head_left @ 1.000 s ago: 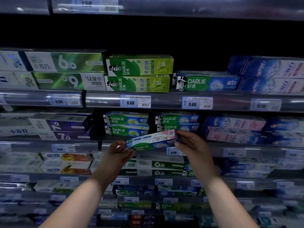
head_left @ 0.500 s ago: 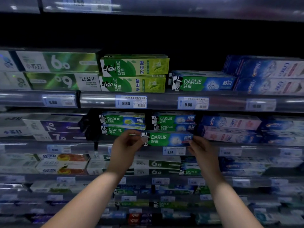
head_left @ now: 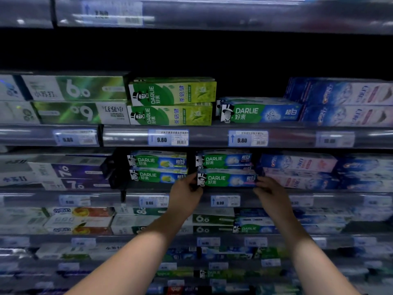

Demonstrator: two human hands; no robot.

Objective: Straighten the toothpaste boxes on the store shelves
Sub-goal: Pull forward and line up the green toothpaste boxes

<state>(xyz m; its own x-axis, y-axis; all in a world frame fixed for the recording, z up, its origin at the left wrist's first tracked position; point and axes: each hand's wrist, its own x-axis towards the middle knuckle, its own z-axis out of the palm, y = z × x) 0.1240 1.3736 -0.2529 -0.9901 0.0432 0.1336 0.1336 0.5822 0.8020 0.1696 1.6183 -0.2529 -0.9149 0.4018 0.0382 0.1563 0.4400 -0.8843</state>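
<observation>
Rows of toothpaste fill the store shelves [head_left: 127, 137] from top to bottom of the view, each tier fronted by a clear rail. On the second stocked tier, two lemon Darlie boxes [head_left: 157, 167] are stacked at 9 o'clock of the working spot, and blue-and-pink boxes [head_left: 297, 167] lie at 3 o'clock. Between them, at about 5 o'clock from the centre of the view, a person holds a green-and-blue Darlie box [head_left: 227, 179] at the shelf's front edge. Its long axis runs level from 9 o'clock to 3 o'clock, parallel to the rail. The printed face is outward and the top-hat logo end points to 9 o'clock. A matching box [head_left: 223, 161] lies directly at its 12 o'clock, the same way round. The left hand [head_left: 187, 194] curls its fingers round the logo end, and the right hand [head_left: 270, 194] pinches the opposite end. Whether the box rests on the shelf cannot be told. A blurred price tag [head_left: 225, 201] sits on the rail at its 6 o'clock.
</observation>
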